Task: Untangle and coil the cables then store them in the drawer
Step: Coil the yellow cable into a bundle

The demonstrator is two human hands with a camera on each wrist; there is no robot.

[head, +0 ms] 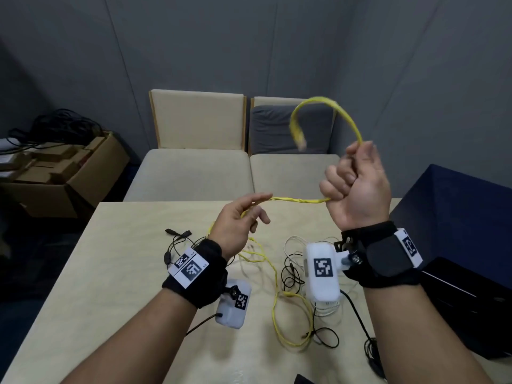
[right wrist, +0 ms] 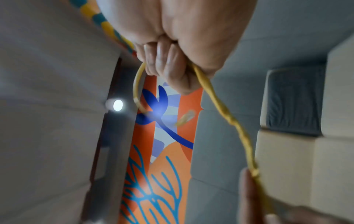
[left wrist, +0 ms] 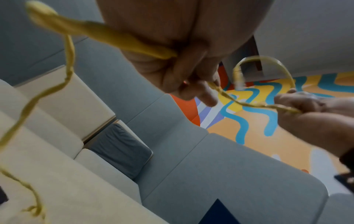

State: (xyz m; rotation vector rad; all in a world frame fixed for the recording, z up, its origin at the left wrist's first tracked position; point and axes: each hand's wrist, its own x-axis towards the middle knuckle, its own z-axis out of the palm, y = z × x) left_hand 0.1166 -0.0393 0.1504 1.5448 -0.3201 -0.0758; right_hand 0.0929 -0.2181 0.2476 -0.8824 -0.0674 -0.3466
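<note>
Yellow cable point(head: 299, 200) taut between hands above the counter's point(head: 124, 273) far edge: right hand point(head: 357, 187) fisted on it, plug end arcing above; left fingers point(head: 249, 202) pinch it loosely

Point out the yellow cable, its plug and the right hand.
yellow cable point(head: 299, 200), head view, twisted stretch between the hands.
plug point(head: 300, 139), head view, free end hanging.
right hand point(head: 357, 187), head view, middle of the fist.

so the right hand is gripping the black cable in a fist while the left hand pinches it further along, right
Not quite: the cable in the right hand is the yellow cable, not a black one, as the head view shows. The left hand does pinch it further along.
</note>
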